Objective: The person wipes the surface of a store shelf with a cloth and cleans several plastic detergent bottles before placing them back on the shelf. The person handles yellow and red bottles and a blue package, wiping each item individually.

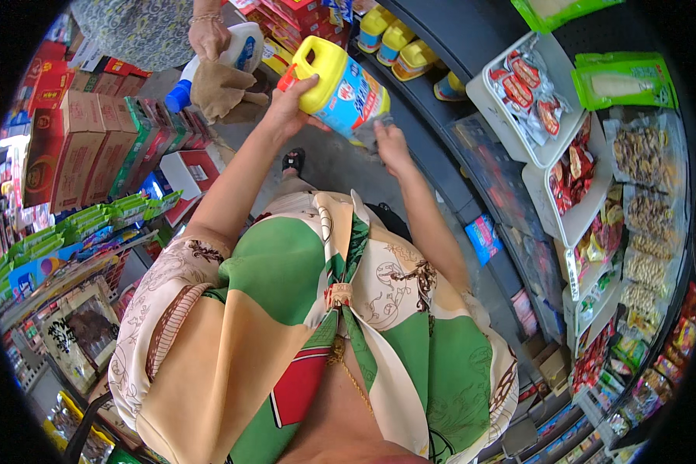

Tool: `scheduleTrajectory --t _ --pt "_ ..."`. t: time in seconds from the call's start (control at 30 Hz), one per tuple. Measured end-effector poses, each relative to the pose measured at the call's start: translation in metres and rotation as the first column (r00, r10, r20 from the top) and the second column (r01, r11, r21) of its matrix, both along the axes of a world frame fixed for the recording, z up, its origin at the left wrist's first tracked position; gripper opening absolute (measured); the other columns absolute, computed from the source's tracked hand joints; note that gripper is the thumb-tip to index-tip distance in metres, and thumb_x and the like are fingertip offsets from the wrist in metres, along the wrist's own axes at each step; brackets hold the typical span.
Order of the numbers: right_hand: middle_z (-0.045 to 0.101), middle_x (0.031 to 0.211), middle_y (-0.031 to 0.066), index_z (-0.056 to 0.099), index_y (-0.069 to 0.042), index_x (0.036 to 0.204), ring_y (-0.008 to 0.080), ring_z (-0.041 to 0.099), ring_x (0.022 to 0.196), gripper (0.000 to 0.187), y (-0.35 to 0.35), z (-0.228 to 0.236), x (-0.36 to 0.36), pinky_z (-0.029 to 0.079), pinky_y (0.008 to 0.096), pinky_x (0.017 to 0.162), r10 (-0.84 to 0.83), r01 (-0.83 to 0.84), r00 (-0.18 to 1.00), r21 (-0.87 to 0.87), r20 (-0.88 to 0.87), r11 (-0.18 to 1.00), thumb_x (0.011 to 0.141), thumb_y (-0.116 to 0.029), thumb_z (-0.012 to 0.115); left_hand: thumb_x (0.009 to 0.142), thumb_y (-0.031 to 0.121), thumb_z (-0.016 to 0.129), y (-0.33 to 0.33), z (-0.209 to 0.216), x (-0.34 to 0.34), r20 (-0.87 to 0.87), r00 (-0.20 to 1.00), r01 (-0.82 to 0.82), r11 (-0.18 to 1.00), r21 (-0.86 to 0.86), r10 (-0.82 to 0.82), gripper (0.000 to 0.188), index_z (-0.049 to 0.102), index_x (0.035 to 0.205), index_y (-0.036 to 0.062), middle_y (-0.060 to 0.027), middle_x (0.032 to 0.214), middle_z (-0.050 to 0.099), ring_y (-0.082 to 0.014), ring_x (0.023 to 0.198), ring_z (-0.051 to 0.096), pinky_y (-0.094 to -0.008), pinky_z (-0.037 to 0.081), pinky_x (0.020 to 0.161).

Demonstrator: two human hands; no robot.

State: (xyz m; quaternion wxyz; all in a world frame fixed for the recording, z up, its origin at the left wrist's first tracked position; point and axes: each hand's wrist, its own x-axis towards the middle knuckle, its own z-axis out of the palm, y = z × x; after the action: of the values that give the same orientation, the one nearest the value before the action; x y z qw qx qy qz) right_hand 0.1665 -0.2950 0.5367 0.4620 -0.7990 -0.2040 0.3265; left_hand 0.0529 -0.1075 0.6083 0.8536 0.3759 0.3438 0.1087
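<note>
Store aisle, smooth grey floor (329,164), dark shelving (425,143) packed w/ goods. Hard-plastic yellow jug (348,97) (loop handle, red cap, glossy printed blue label) is up off the floor, tilted well away from upright, betw. both hands. L hand (290,107) grips it at the cap end, fingers round the body; R hand (393,147) is closed on a limp grey cloth (373,133), which touches the jug's base end. Left of jug, another person's hand (209,36) has a rumpled brown cloth (220,87) beside a rounded white plastic bottle (247,39) w/ blue cap. Farther left of jug: boxy cardboard cartons (85,147), stacked. Just beyond jug: row of similar yellow jugs (397,39). Right of jug: white plastic trays (491,110) of shiny wrapped pkgs, then clear bags (646,155) of lumpy brown pieces (can't tell what).
</note>
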Motion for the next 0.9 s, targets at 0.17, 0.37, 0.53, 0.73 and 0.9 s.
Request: scheduleTrajectory --t 0.17,0.37,0.53,0.73,0.9 --pt "0.046 0.058 0.0131 0.045 0.003 0.071 0.0167 0.046 0.053 0.022 -0.009 0.04 -0.005 0.037 0.0347 0.051 0.149 -0.238 0.912 0.198 0.382 0.951 0.08 -0.014 0.057 0.079 0.018 0.062 -0.005 -0.015 0.015 -0.121 0.992 -0.016 0.984 0.18 0.038 0.041 0.047 0.114 0.0029 -0.0148 0.098 0.06 -0.0289 0.079 0.063 -0.0486 0.054 0.054" --pt "0.051 0.077 0.0151 0.051 -0.006 0.069 0.0294 0.052 0.082 0.002 0.043 0.074 -0.041 0.049 0.0402 0.061 0.25 -0.601 0.415 0.057 0.875 0.797 0.07 -0.007 0.05 0.074 0.008 0.069 -0.011 -0.03 0.013 -0.072 0.982 -0.165 0.978 0.127 0.175 0.034 0.055 0.103 -0.0028 -0.0118 0.094 0.062 -0.0198 0.078 0.062 -0.0328 0.051 0.07" --pt "0.059 0.076 0.0129 0.052 -0.008 0.073 0.0306 0.06 0.073 0.006 0.037 0.053 -0.022 0.049 0.0412 0.062 0.462 -0.571 0.514 -0.113 0.723 0.813 0.068 -0.01 0.054 0.075 0.014 0.068 -0.016 -0.026 0.011 -0.127 0.982 -0.12 0.984 0.134 0.137 0.036 0.054 0.107 0.0037 -0.0079 0.095 0.062 -0.0194 0.082 0.062 -0.0368 0.052 0.065" --pt "0.058 0.075 0.0192 0.048 -0.001 0.077 0.0378 0.057 0.07 0.02 0.0 0.031 0.001 0.044 0.038 0.056 0.255 -0.284 0.881 0.014 0.398 0.959 0.079 -0.017 0.061 0.079 0.016 0.064 -0.01 -0.01 0.011 -0.175 0.984 0.0 0.996 0.091 0.016 0.04 0.048 0.115 0.0084 -0.0096 0.097 0.061 -0.0244 0.082 0.062 -0.0464 0.053 0.051" --pt "0.059 0.084 0.0212 0.052 -0.002 0.088 0.0401 0.056 0.078 0.018 0.039 0.062 -0.023 0.045 0.0438 0.064 0.35 -0.47 0.805 0.155 0.479 0.869 0.079 -0.017 0.058 0.079 0.016 0.064 -0.017 -0.049 0.005 -0.098 0.993 -0.044 0.969 0.245 0.07 0.04 0.048 0.115 0.0067 -0.0084 0.095 0.061 -0.0225 0.079 0.062 -0.0441 0.053 0.053"
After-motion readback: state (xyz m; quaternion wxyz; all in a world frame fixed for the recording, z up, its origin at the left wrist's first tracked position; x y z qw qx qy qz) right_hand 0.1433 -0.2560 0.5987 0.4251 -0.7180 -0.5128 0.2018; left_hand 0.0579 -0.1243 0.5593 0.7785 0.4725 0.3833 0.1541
